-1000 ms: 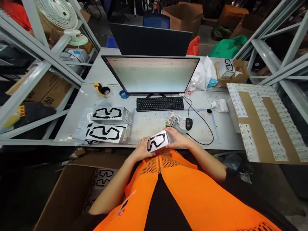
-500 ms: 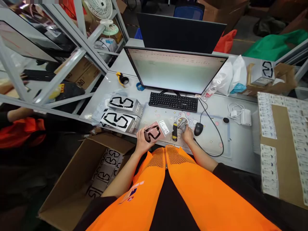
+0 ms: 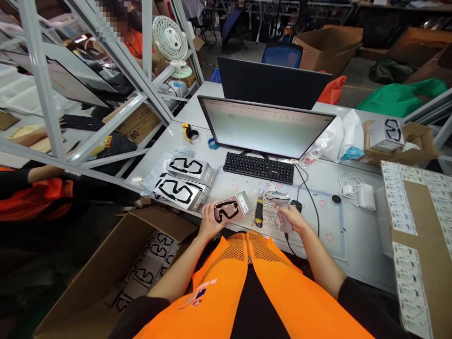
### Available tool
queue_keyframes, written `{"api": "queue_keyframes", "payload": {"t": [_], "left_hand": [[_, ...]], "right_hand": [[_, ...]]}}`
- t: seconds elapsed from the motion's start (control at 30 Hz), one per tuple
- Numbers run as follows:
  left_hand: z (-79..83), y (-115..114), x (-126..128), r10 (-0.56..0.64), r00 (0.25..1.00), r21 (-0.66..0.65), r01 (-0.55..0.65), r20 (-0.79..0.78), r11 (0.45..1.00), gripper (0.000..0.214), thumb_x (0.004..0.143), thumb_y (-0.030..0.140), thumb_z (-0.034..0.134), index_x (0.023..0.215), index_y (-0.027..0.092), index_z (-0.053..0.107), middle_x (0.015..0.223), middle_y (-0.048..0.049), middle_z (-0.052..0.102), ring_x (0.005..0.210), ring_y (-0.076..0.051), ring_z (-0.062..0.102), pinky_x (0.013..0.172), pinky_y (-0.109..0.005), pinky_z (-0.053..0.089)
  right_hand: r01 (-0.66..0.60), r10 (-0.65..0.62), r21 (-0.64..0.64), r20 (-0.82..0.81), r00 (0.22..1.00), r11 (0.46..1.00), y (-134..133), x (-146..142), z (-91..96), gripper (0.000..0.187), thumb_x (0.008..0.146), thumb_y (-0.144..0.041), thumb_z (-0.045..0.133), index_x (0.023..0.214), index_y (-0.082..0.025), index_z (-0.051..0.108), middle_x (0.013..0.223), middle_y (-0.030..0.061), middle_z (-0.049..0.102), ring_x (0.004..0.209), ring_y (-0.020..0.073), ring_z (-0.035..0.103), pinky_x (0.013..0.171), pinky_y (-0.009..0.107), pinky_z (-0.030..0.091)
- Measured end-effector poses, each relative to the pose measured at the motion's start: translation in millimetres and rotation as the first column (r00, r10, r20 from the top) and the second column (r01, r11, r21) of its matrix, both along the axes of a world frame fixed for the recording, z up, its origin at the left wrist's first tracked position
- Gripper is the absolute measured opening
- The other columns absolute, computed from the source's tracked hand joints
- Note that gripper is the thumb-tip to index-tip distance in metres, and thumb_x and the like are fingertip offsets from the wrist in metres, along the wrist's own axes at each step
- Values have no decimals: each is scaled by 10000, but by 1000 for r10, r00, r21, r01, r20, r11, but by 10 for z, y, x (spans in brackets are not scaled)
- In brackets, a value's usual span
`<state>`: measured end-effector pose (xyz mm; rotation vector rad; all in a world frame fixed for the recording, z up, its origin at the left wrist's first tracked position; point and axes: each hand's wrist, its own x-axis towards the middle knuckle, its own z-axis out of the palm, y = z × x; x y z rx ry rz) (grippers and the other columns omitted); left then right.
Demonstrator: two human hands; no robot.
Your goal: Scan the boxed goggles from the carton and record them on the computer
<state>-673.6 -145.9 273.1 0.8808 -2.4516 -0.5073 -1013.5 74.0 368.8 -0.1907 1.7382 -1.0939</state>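
Observation:
My left hand [image 3: 209, 223] grips a small box [image 3: 231, 210] printed with a black goggle outline and a white label on its right end, held just above the desk's front edge. My right hand [image 3: 291, 218] is closed round the handle of a grey barcode scanner [image 3: 280, 203], lifted off the desk mat and pointing left toward the box. A black and yellow utility knife [image 3: 259, 213] lies on the mat between my hands. Two larger grey boxes [image 3: 183, 183] with the same goggle outline are stacked flat to the left of the keyboard [image 3: 259, 167].
A lit monitor [image 3: 265, 127] stands behind the keyboard, a mouse [image 3: 296, 205] by the scanner. An open carton [image 3: 116, 273] of similar boxes sits on the floor at my left. Cardboard covered with labels [image 3: 413, 221] lies right. A person in orange [image 3: 31, 193] sits beyond the left rack.
My right hand has picked the scanner up off the mat and raised it toward the box. My left hand has kept the small box, and the view has swung left.

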Motion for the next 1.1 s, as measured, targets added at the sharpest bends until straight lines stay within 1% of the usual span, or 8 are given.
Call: {"api": "queue_keyframes", "payload": {"t": [0.1,0.2,0.37,0.53,0.67,0.8,1.0,1.1], "left_hand": [[-37,-9,-20,2,998,45,-4,56,999,983,823,451,885,1651,156,444,1508,-246,569,1428,-466,512,1189,-652,526],[-73,-7,-4,-3,997,68,-3,83,998,958,820,441,881,1635,152,467,1512,-250,569,1428,-473,503,1161,-651,550],[-113,-13,40,17,998,54,-20,60,998,1003,802,496,914,1627,149,462,1521,-264,558,1435,-482,504,1179,-667,536],[-74,-24,51,28,999,9,-29,35,1000,988,842,514,896,1634,146,434,1493,-257,572,1430,-468,513,1242,-687,474],[-30,-26,71,45,999,-13,-45,14,999,973,839,484,890,1622,139,428,1501,-266,561,1457,-469,501,1279,-686,428],[21,-20,74,69,997,9,-69,24,998,943,853,487,863,1615,137,432,1514,-271,548,1482,-468,491,1290,-675,416],[49,-7,40,65,996,56,-68,56,996,915,852,464,836,1611,131,448,1509,-277,554,1498,-479,477,1298,-697,385],[45,-2,35,55,998,41,-57,38,998,907,861,467,826,1610,118,450,1508,-282,551,1493,-476,479,1301,-690,384]], "right_hand": [[75,-68,-75,87,994,994,0,-14,144,480,765,-528,844,1080,-190,713,602,-42,564,535,151,508,495,283,455],[94,-76,-103,165,983,990,-9,-34,230,501,724,-510,904,1054,-188,708,597,-48,563,524,143,499,480,275,425],[12,5,-81,203,979,997,4,-66,286,525,704,-553,933,1009,-201,689,600,-54,573,497,133,505,476,271,426],[-78,95,-94,202,975,993,48,-94,332,529,667,-554,942,962,-202,680,592,-57,567,489,116,476,457,257,412],[-224,239,-97,187,953,970,114,-143,380,501,706,-566,937,924,-194,681,588,-52,563,482,113,478,445,256,409],[-342,353,-94,164,921,935,164,-158,435,494,746,-604,920,839,-198,654,593,-43,564,479,117,505,437,261,424],[-388,401,-106,194,895,916,139,-119,479,451,735,-553,927,785,-210,638,590,-33,586,479,118,513,435,259,431],[-413,430,-129,176,885,902,121,-107,478,403,750,-521,902,800,-211,649,595,-42,582,469,115,508,429,253,426]]}}
